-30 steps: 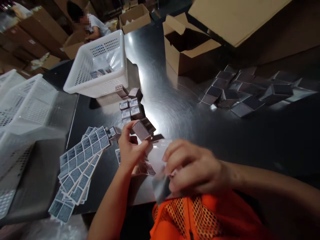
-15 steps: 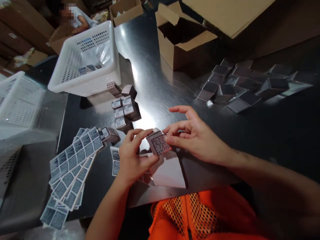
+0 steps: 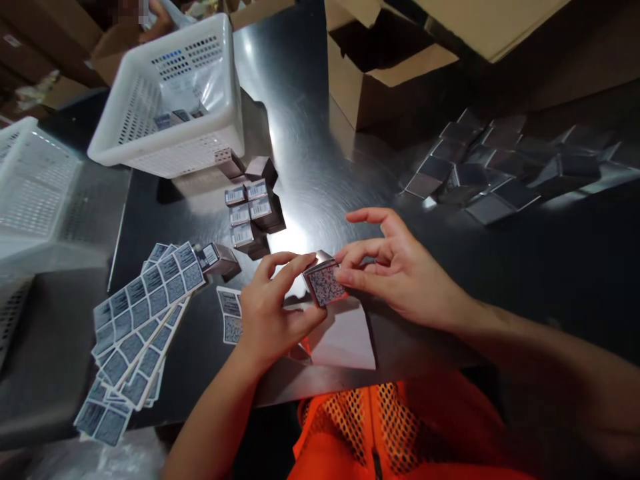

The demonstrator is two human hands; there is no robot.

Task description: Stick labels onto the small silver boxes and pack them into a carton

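Left hand point(image 3: 277, 310) pinches a small grey cardboard box point(image 3: 311, 287), right hand point(image 3: 395, 270) a speckled square sticker point(image 3: 327, 285), seemingly nearly on; loads of grey-and-white sticker sheets point(image 3: 150, 293) left.

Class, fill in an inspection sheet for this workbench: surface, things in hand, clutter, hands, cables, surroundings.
Surface: dark, shiny tabletop, glare across its middle.
Things in hand: small box with a patterned label against one face.
Clutter: fanned label sheets, grouped barcoded boxes, white basket, dark boxes at right.
Hands: left hand holds the small box; right hand touches the label's edge.
Cables: nothing seen.
Surroundings: open carton; a co-worker's arm beyond the basket.
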